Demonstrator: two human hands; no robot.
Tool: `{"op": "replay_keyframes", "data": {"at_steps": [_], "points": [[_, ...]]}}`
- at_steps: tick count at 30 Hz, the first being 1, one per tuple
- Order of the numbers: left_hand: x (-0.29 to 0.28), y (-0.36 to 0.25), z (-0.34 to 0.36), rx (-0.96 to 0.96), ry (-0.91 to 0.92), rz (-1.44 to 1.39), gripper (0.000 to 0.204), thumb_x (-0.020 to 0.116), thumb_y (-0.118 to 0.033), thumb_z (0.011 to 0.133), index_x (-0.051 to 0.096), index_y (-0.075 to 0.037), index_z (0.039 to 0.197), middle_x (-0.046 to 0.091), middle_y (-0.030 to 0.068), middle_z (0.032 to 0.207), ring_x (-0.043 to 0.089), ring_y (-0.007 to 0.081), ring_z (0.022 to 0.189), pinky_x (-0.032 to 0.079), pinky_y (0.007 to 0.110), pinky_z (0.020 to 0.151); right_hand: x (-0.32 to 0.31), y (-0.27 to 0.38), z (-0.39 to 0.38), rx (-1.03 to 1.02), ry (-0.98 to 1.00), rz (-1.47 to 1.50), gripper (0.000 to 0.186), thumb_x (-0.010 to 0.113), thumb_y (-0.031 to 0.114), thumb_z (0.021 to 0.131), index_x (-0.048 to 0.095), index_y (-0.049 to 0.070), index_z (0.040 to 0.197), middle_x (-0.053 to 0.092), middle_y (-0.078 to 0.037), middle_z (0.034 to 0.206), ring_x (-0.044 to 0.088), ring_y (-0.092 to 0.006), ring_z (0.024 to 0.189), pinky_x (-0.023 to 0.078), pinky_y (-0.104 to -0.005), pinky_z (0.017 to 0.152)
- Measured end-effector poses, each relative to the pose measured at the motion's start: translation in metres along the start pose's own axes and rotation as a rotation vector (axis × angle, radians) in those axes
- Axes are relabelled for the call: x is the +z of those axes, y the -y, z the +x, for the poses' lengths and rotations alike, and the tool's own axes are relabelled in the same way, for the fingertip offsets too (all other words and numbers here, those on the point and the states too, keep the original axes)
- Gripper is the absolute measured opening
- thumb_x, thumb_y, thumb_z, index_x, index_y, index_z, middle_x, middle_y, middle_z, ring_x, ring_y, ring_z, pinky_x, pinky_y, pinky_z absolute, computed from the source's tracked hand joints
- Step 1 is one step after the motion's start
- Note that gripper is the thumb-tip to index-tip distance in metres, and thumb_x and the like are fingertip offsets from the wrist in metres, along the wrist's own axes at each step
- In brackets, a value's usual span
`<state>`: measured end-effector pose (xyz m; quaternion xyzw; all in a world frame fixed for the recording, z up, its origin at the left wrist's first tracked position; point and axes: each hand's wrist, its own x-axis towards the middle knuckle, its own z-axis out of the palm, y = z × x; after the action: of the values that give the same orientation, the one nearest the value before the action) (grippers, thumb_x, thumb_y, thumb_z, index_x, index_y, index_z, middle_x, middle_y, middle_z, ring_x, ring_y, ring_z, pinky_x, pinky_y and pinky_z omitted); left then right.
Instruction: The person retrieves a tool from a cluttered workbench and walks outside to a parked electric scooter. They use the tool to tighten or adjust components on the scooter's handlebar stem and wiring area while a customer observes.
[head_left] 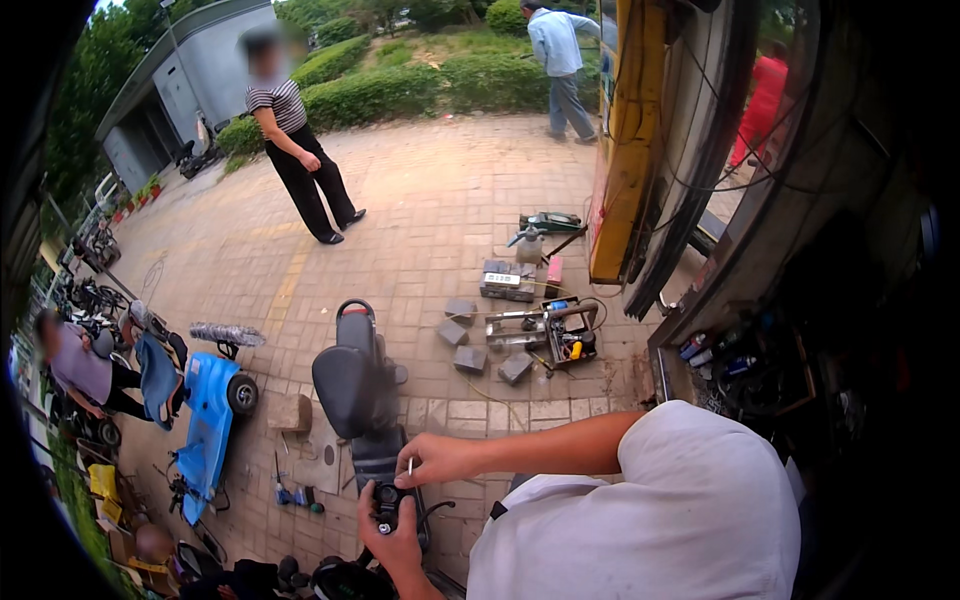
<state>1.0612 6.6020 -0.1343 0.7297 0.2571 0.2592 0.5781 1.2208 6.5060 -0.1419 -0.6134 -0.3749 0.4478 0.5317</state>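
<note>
A black electric scooter (374, 450) stands in front of me, its padded seat (343, 390) pointing away. My right hand (440, 460) reaches across from the right and pinches a short, thin white stick (410, 466); its exact kind is too small to make out. Just below it, my left hand (392, 540) has thumb and fingers around a small black part with round pieces (387, 494) on the scooter. A small shiny metal end (384, 528) shows by the left thumb. Both hands are close together, and the left palm's contact is hidden.
Beyond the scooter lie grey blocks (469, 358), an open toolbox (570, 340) and a spray bottle (529, 245). A blue three-wheeler (208, 420) stands left, near a power drill (297, 496). One person (290, 120) stands ahead; another (85, 365) is at the left. A doorway post (630, 140) rises right.
</note>
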Motion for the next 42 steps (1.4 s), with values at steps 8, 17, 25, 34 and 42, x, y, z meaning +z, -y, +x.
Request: {"op": "replay_keyframes", "data": {"at_steps": [8, 17, 25, 34, 42], "points": [[0.0, 0.0, 0.002, 0.001, -0.012, 0.021, 0.052, 0.072, -0.004, 0.073, 0.053, 0.003, 0.122, 0.06, 0.0108, 0.107, 0.057, 0.0143, 0.091, 0.047, 0.027, 0.08, -0.003, 0.029, -0.01, 0.164, -0.047, -0.099, 0.033, 0.068, 0.031, 0.084, 0.068, 0.0, 0.096, 0.062, -0.005, 0.073, 0.054, -0.0101, 0.068, 0.043, -0.0272, 0.057], [-0.001, -0.005, -0.005, -0.031, -0.002, -0.021, 0.053, 0.071, -0.002, 0.075, 0.052, 0.001, 0.124, 0.062, 0.007, 0.097, 0.056, 0.0095, 0.084, 0.047, 0.023, 0.074, -0.003, 0.025, -0.011, 0.248, -0.012, 0.06, 0.026, 0.069, 0.024, 0.084, 0.067, 0.003, 0.1, 0.062, 0.0, 0.079, 0.049, -0.0059, 0.062, 0.041, -0.0228, 0.054], [-0.008, -0.006, -0.007, -0.14, -0.001, -0.191, 0.053, 0.07, 0.0, 0.075, 0.051, 0.0, 0.125, 0.061, 0.0105, 0.108, 0.059, 0.0138, 0.094, 0.05, 0.026, 0.078, -0.002, 0.019, -0.003, 0.087, 0.079, 0.077, 0.022, 0.067, 0.018, 0.084, 0.066, 0.003, 0.1, 0.063, 0.0, 0.084, 0.048, -0.0049, 0.063, 0.041, -0.0227, 0.054], [-0.024, -0.001, -0.017, -0.122, 0.0, -0.318, 0.053, 0.07, 0.002, 0.076, 0.05, 0.0, 0.125, 0.06, 0.0094, 0.11, 0.058, 0.0136, 0.097, 0.049, 0.026, 0.08, 0.024, 0.051, 0.013, 0.294, -0.048, -0.014, 0.032, 0.07, 0.031, 0.083, 0.066, 0.001, 0.093, 0.06, -0.002, 0.07, 0.045, -0.0062, 0.053, 0.036, -0.0233, 0.047], [-0.046, -0.003, -0.033, -0.144, -0.003, -0.325, 0.055, 0.074, -0.002, 0.072, 0.048, 0.002, 0.121, 0.061, 0.0076, 0.102, 0.058, 0.012, 0.092, 0.047, 0.024, 0.079, 0.055, 0.048, 0.02, 0.277, 0.041, -0.009, 0.029, 0.068, 0.028, 0.085, 0.066, -0.001, 0.091, 0.058, -0.003, 0.066, 0.047, -0.0073, 0.053, 0.037, -0.0249, 0.047]]}}
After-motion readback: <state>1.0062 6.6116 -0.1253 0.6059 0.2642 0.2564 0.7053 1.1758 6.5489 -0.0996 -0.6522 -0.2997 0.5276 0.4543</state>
